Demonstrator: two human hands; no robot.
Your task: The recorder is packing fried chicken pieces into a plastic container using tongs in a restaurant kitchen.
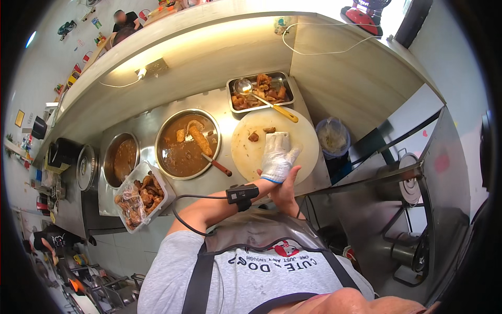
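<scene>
My left hand (276, 156), in a clear plastic glove over a white knit glove, lies flat with thumb out on a round cutting board (245, 157). Under its fingertips shows the edge of a flat, pale rectangular thing (284, 134), possibly a cleaver blade; most is hidden. My bare right hand (283, 193) is beneath and beside my left wrist, thumb raised; its palm is hidden. Two small brown pieces of meat (253, 136) sit beyond my left fingertips. A ladle with a yellow handle (286, 114) lies across a steel tray (232, 104) of braised meat.
Left of the board stand a wide bowl of brown broth (166, 157) holding a red-handled utensil (217, 165), another broth pot (117, 161), and a plastic tub (168, 194) of browned meat. Right of it is a lined bin (333, 137). A counter wall (219, 51) rises behind.
</scene>
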